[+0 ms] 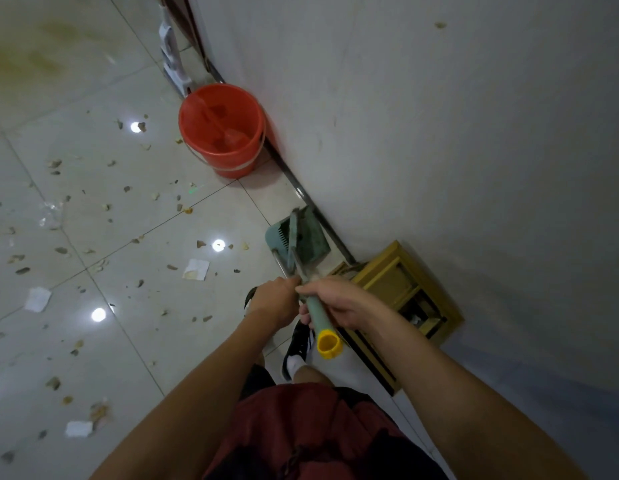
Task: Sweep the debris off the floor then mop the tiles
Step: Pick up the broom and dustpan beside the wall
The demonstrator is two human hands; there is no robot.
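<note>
wall [439,116] — pale, scuffed | wooden stool [401,289] — yellowish, at the wall's foot | black shoes [299,344] with white socks | dark red shorts [301,427] at frame bottom

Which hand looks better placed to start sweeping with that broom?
Probably the right hand: it already grips the green broom handle just below its yellow cap. The left hand holds the thinner metal handle beside it, seemingly the dustpan's, nearer the debris.

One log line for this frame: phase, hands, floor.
phase: picking up broom and dustpan | left hand: grips handle | right hand: grips handle | floor: debris unswept
</note>
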